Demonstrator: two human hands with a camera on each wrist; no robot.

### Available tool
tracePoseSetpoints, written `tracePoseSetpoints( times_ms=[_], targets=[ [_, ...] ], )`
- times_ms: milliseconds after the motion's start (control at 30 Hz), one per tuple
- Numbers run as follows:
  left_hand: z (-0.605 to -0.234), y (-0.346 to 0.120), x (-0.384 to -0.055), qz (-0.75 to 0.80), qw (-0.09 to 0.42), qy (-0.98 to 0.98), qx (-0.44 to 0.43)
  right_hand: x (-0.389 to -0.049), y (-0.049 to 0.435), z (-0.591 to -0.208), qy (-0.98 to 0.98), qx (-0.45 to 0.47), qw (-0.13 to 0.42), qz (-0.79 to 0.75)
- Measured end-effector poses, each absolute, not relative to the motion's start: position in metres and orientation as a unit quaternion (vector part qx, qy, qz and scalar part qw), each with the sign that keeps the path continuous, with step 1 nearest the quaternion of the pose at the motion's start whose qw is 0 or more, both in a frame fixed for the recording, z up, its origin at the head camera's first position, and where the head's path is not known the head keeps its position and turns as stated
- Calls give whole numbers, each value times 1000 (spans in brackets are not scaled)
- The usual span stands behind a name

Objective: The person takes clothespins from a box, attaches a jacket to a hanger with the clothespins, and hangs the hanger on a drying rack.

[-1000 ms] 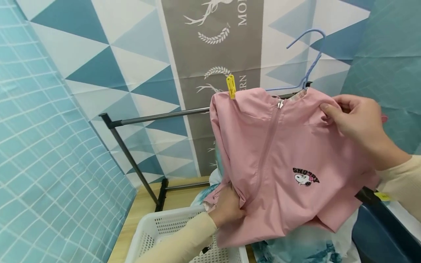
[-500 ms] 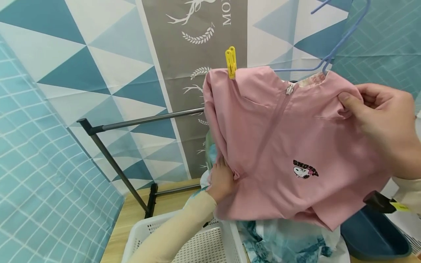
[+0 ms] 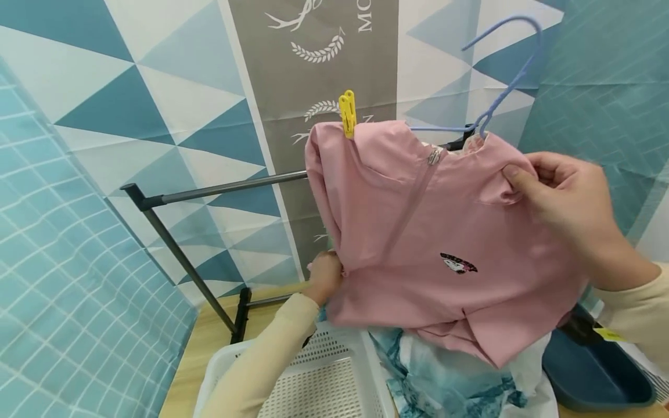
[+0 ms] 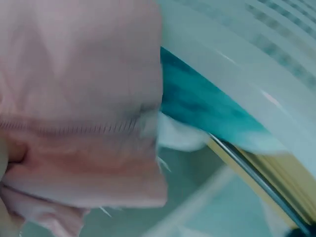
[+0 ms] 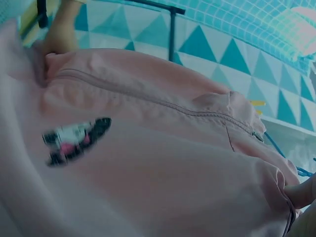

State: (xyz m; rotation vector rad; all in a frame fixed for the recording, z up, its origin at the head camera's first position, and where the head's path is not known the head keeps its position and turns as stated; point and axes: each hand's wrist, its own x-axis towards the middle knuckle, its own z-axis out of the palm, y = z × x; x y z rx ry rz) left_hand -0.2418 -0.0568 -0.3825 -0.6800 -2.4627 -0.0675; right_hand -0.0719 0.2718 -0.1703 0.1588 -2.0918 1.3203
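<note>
A pink zip-up jacket [image 3: 397,232] with a small cartoon-dog print hangs on a blue wire hanger [image 3: 504,87] in the head view. My right hand [image 3: 569,203] pinches the jacket's shoulder between thumb and fingers. Low on its other side, my left hand [image 3: 326,274] grips the jacket's edge, its fingers partly hidden by cloth. A yellow clothespin [image 3: 347,114] is clipped on the shoulder above that side. Close up in the left wrist view, a stitched pink edge [image 4: 98,128] lies by the fingers. The right wrist view shows the zipper [image 5: 168,104] running between both hands.
Behind the jacket stands a dark metal rack [image 3: 230,187]. Below are a white plastic basket [image 3: 378,371], blue-and-white tie-dyed cloth [image 3: 444,377] and a dark blue bin [image 3: 596,371]. A patterned curtain [image 3: 209,104] covers the back.
My left hand has moved up and to the left, drawing the jacket's lower edge up and folding the front, with the print now creased. The right hand keeps its pinch on the shoulder.
</note>
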Motion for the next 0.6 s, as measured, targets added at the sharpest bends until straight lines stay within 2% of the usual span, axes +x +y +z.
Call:
tracePoseSetpoints(
  times_ms=[233, 467, 600],
  targets=[
    [-399, -125, -246, 19, 157, -972, -173, -96, 249, -216, -831, 75, 307, 457],
    [-403, -182, -232, 30, 64, -993, -95, -118, 211, -259, -836, 110, 286, 454],
    [-403, -199, -216, 21, -49, -995, -82, -129, 194, -270, -844, 118, 284, 439]
  ],
)
